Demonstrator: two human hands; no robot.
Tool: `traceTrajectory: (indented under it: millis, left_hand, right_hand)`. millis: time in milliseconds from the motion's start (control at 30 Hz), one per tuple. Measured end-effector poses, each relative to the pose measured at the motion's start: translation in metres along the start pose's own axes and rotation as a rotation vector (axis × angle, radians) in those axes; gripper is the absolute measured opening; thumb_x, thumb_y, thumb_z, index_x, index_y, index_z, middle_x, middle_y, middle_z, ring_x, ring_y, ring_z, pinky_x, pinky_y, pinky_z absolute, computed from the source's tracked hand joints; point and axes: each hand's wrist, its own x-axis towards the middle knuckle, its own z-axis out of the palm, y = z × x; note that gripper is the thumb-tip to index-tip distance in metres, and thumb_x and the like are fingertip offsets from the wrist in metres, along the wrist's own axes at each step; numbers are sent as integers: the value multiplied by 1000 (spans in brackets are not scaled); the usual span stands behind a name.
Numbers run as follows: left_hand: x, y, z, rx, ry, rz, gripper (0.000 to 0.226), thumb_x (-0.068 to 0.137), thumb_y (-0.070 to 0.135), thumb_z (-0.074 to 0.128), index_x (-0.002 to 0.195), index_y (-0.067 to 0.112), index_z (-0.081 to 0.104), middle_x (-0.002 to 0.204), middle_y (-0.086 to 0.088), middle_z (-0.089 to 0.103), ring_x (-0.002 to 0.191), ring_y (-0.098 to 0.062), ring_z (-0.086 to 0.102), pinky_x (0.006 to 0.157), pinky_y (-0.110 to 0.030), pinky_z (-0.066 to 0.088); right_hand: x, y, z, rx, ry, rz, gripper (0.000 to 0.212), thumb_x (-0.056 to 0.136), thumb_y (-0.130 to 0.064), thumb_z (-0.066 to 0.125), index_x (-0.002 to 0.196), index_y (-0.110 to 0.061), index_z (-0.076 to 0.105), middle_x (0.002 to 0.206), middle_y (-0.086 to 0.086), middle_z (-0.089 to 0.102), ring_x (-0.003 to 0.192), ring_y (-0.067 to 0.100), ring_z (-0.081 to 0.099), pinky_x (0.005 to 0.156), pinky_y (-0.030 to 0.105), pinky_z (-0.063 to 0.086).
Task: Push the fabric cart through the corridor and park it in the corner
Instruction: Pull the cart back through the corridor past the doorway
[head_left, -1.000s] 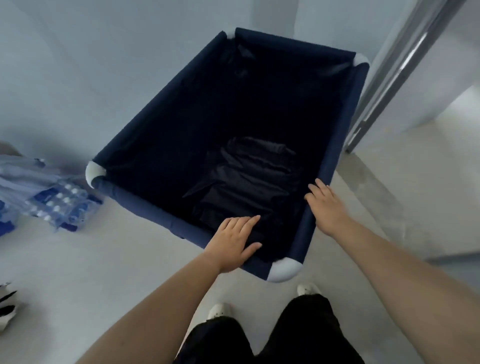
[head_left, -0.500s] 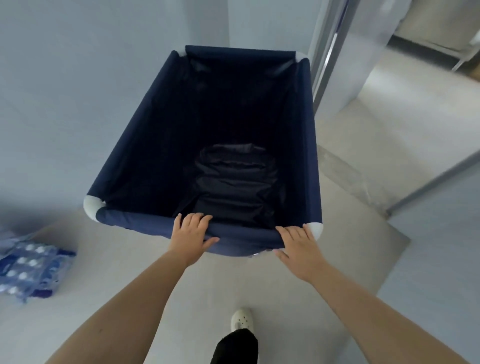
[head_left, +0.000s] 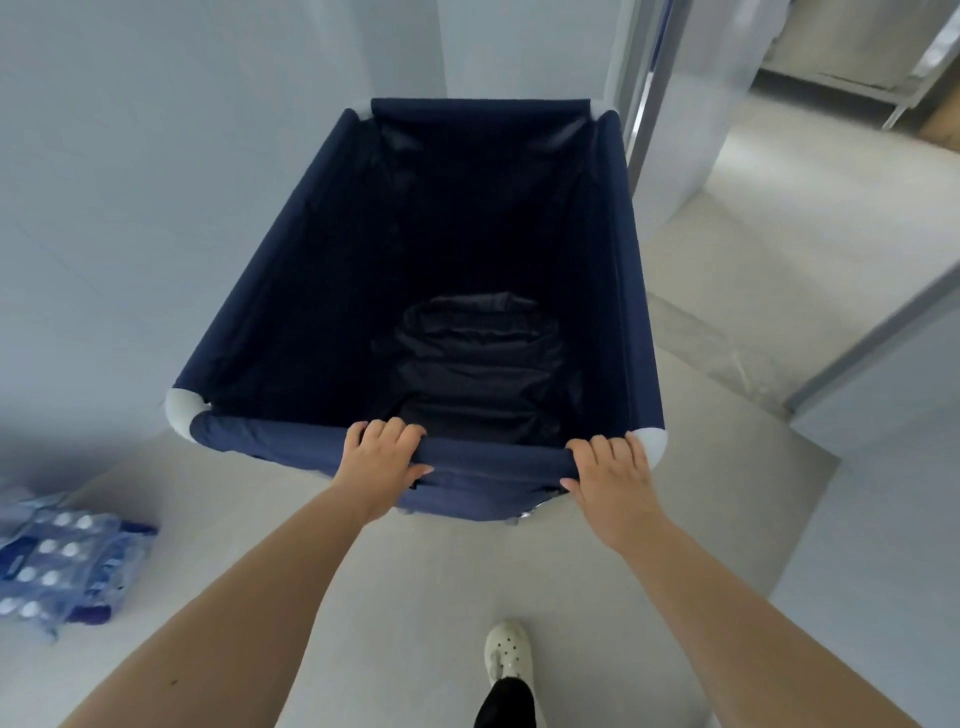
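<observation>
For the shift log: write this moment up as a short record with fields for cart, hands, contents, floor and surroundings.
cart: navy fabric cart, white corner caps, nosed against a pale wall
left hand: gripping the near rail
right hand: gripping the near rail by the right corner cap
contents: dark folded fabric at the bottom
floor: wrapped pack of bottles to the left
surroundings: open doorway to the right

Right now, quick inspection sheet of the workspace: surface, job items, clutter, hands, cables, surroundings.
Surface: pale floor, bare around the cart.
Job's things: navy fabric cart, far end near the wall; dark folded fabric inside.
Clutter: wrapped pack of water bottles on the floor, left.
Grippers: left hand and right hand both grip the near rail.
Cables: nothing seen.
Surroundings: wall left, metal door frame and opening right.
</observation>
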Motion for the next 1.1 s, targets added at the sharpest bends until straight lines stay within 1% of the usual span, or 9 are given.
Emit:
traceTrajectory:
  millis: [67, 233, 333, 467, 600, 700, 833, 967, 1100]
  left_hand:
    - [1, -2, 2, -4, -1, 3, 38, 84, 39, 62, 109, 11, 59, 96, -9, 61, 89, -32, 57, 92, -47, 39]
    - [23, -8, 3, -26, -59, -3, 41, 91, 47, 46, 120, 19, 50, 110, -2, 55, 103, -25, 49, 102, -40, 27]
    - [44, -10, 1, -40, -52, 1, 39, 91, 45, 49, 118, 18, 52, 108, -3, 56, 101, -26, 50, 101, -41, 29]
    - [80, -18, 0, -52, -16, -1, 36, 86, 40, 59, 111, 13, 58, 101, -7, 60, 94, -30, 55, 96, -44, 35]
    - [130, -30, -5, -49, -16, 25, 36, 85, 39, 63, 109, 13, 59, 98, -7, 61, 91, -30, 56, 90, -44, 39]
    - [161, -36, -10, -9, -8, 44, 37, 75, 35, 75, 100, 10, 64, 87, -8, 63, 79, -31, 60, 81, -44, 46]
    - [208, -50, -10, -9, -28, 48, 37, 76, 36, 74, 102, 12, 63, 89, -7, 63, 80, -29, 58, 80, -45, 45]
    - [218, -60, -6, 11, -35, 76, 39, 68, 34, 80, 97, 15, 63, 83, -2, 62, 71, -26, 58, 73, -42, 48]
    - [217, -57, -12, 21, -49, 80, 39, 64, 34, 82, 95, 16, 65, 81, -1, 63, 69, -25, 59, 70, -41, 49]
  right_hand:
    - [0, -1, 0, -9, -3, 0, 40, 65, -30, 82, 95, -11, 65, 76, 6, 63, 74, 28, 61, 94, 48, 47]
    - [21, 4, 1, -40, 7, 12, 40, 65, -30, 82, 96, -11, 66, 76, 6, 63, 75, 29, 62, 94, 48, 47]
    - [41, 11, 0, -54, 18, 11, 41, 64, -31, 83, 96, -10, 66, 75, 6, 63, 74, 28, 62, 92, 48, 49]
    - [77, 20, 3, -75, 21, 31, 43, 63, -34, 83, 95, -13, 66, 75, 4, 62, 73, 25, 62, 92, 45, 49]
    - [122, 29, 7, -89, 38, 34, 44, 62, -35, 83, 96, -13, 66, 75, 3, 62, 73, 24, 62, 91, 44, 50]
    - [152, 37, 4, -111, 26, 51, 45, 59, -38, 84, 94, -14, 67, 72, 1, 62, 70, 23, 62, 88, 43, 52]
    - [194, 44, 7, -103, 37, 65, 43, 58, -38, 84, 91, -15, 67, 71, 0, 62, 68, 22, 62, 87, 41, 53]
    - [203, 47, 11, -63, 22, 47, 42, 62, -39, 82, 92, -16, 66, 73, 0, 62, 68, 22, 60, 89, 42, 52]
    - [202, 50, 7, -50, 4, 16, 44, 61, -38, 83, 95, -15, 66, 74, -1, 62, 68, 22, 60, 89, 42, 52]
